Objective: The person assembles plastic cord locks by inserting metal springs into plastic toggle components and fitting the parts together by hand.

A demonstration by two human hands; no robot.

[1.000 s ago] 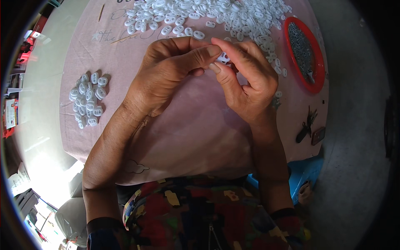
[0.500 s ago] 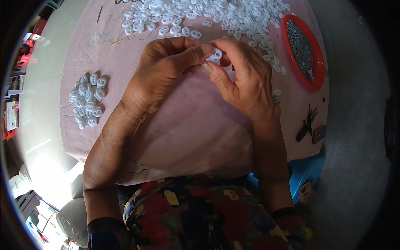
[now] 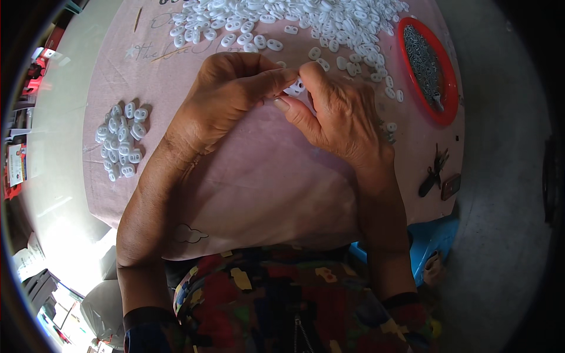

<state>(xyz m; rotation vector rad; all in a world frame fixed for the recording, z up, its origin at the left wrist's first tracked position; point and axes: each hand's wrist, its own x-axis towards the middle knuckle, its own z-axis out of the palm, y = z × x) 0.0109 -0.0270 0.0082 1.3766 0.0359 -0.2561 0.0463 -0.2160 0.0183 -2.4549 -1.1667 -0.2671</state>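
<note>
My left hand (image 3: 232, 97) and my right hand (image 3: 338, 115) meet above a pink cloth (image 3: 247, 176), fingertips pinched together on one small white plastic piece (image 3: 294, 88). The piece is mostly hidden by my fingers. A large heap of the same white oval pieces (image 3: 306, 20) lies just beyond my hands at the far edge. To my left a smaller pile of white pieces (image 3: 122, 140) sits on the cloth, apart from my left forearm.
A red round dish (image 3: 450, 97) holding small metal parts stands at the far right. Small dark scissors (image 3: 432, 170) and a little brown object (image 3: 451, 186) lie near the cloth's right edge. A thin wooden stick (image 3: 168, 54) lies near the heap. Grey floor surrounds the table.
Both hands stay joined on the white piece. The piece has sunk deeper between the fingertips, and my right thumb has shifted toward the left hand.
</note>
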